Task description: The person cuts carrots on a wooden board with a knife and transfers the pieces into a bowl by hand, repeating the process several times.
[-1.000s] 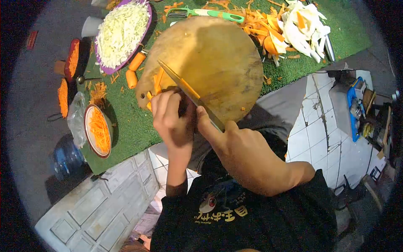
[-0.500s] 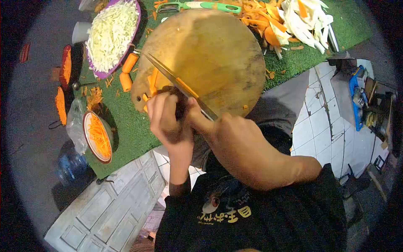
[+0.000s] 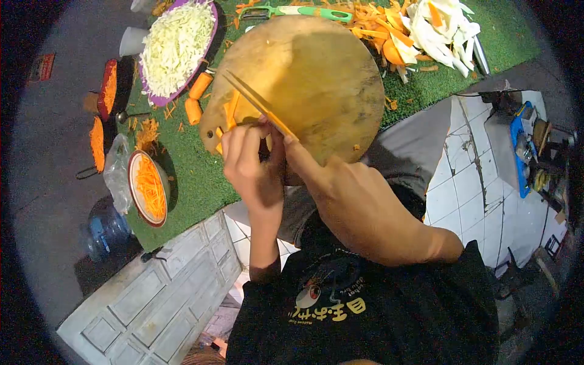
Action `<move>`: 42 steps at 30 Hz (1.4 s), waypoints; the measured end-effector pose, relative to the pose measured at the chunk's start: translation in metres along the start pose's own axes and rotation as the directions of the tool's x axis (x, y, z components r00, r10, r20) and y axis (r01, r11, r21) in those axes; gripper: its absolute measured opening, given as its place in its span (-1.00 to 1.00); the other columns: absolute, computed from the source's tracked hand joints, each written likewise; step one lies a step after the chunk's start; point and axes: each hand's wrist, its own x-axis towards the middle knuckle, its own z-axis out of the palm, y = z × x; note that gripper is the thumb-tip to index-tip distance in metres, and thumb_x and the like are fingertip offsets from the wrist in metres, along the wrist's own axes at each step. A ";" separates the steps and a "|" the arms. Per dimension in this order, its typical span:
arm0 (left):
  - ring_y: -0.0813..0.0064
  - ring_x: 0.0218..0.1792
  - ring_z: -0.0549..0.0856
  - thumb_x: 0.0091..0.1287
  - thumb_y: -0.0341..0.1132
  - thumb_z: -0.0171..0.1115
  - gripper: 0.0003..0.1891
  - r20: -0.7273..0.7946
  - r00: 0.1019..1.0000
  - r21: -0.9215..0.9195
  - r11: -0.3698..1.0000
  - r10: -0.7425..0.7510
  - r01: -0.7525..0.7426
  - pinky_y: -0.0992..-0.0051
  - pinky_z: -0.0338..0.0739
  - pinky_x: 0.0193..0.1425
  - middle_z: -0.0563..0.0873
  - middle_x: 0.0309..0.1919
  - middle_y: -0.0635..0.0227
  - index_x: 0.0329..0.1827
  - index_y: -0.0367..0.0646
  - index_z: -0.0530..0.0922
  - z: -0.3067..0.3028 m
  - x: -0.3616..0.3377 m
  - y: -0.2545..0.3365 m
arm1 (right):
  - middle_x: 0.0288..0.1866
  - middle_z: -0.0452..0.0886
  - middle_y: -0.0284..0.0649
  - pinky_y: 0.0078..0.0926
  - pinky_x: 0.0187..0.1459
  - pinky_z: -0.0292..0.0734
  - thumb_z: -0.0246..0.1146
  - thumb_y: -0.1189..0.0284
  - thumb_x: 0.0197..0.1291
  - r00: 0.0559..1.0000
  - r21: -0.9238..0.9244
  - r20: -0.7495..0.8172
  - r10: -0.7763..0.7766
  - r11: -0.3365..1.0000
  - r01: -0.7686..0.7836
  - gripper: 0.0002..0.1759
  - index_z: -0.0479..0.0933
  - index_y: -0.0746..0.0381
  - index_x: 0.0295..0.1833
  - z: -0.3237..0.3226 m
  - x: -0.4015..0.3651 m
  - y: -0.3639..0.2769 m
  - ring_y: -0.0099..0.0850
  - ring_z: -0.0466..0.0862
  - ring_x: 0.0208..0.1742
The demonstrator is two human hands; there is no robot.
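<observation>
My right hand (image 3: 359,194) is closed around the handle end of a knife (image 3: 243,91), whose blade points up and left over the round wooden chopping board (image 3: 328,79). An orange carrot strip (image 3: 281,125) lies along the blade. My left hand (image 3: 249,158) is curled at the board's near left part, fingers bent close to the blade. Cut carrot pieces (image 3: 231,109) lie just beyond its fingertips; the carrot under its fingers is mostly hidden. Two peeled carrot chunks (image 3: 198,88) rest just left of the board.
Shredded cabbage fills a purple plate (image 3: 213,27). A bowl (image 3: 163,210) holds shredded carrot. A green-handled peeler (image 3: 304,11) and carrot peelings (image 3: 389,36) lie behind the board on green matting (image 3: 188,182). Graters (image 3: 108,88) stand at left.
The knife and right hand have tilted, and less of the blade near the handle shows now. My left hand stays beside the carrot pieces. The whole view has shifted slightly.
</observation>
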 end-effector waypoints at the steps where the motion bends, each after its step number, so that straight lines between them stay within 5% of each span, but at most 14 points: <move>1: 0.12 -0.25 0.63 0.04 -0.58 0.51 -0.79 0.002 1.000 -0.006 1.000 -0.002 0.002 0.26 0.54 -0.13 0.68 -0.33 0.18 -0.32 -0.23 0.63 0.000 0.000 0.000 | -0.39 0.65 0.22 0.16 -0.35 0.63 0.13 0.65 0.25 0.999 0.009 0.047 0.018 1.000 -0.019 -0.38 0.23 0.37 0.45 -0.001 -0.001 -0.002 0.22 0.71 -0.37; 10: 0.11 -0.22 0.64 0.02 -0.58 0.49 -0.79 -0.002 1.000 0.002 1.000 0.007 -0.007 0.26 0.55 -0.11 0.68 -0.32 0.18 -0.33 -0.25 0.61 0.000 -0.002 -0.003 | -0.37 0.64 0.08 -0.02 -0.41 0.69 0.15 0.61 0.29 0.993 -0.102 0.116 0.002 0.995 0.010 -0.37 0.23 0.26 0.48 -0.005 -0.005 -0.005 0.08 0.75 -0.43; 24: 0.10 -0.14 0.64 0.05 -0.45 0.50 -0.78 0.060 0.994 -0.009 0.995 -0.096 0.097 0.24 0.57 -0.02 0.68 -0.27 0.19 -0.31 -0.22 0.60 0.001 -0.007 -0.010 | -0.41 0.62 0.06 -0.01 -0.47 0.68 0.12 0.50 0.40 0.971 -0.201 0.189 0.148 0.973 -0.110 -0.45 0.27 0.13 0.48 -0.001 -0.003 -0.015 0.05 0.74 -0.48; 29: 0.08 -0.12 0.64 0.03 -0.42 0.51 -0.75 -0.001 1.000 -0.024 1.000 -0.013 0.013 0.22 0.57 0.04 0.66 -0.23 0.20 -0.30 -0.22 0.58 0.004 -0.010 -0.015 | -0.43 0.61 0.06 -0.02 -0.48 0.67 0.12 0.51 0.40 0.972 -0.292 0.154 0.179 0.948 -0.129 -0.45 0.28 0.06 0.47 0.006 0.005 -0.017 0.04 0.74 -0.49; 37: 0.08 -0.15 0.63 0.04 -0.45 0.53 -0.75 0.004 1.000 -0.060 0.998 -0.017 0.017 0.22 0.55 -0.02 0.66 -0.27 0.18 -0.31 -0.24 0.58 0.002 -0.006 -0.009 | -0.46 0.65 0.13 0.12 -0.37 0.65 0.10 0.63 0.31 0.999 -0.019 0.031 0.015 1.000 -0.015 -0.35 0.21 0.30 0.52 0.002 0.005 0.001 0.19 0.72 -0.41; 42: 0.08 -0.22 0.61 0.07 -0.49 0.52 -0.77 -0.001 1.000 -0.085 0.996 -0.002 0.002 0.22 0.52 -0.09 0.63 -0.34 0.16 -0.35 -0.24 0.56 -0.001 -0.003 -0.006 | -0.37 0.67 0.20 0.15 -0.33 0.62 0.10 0.67 0.28 0.999 -0.022 0.036 0.026 0.999 -0.025 -0.31 0.19 0.32 0.54 0.004 -0.002 0.000 0.22 0.71 -0.37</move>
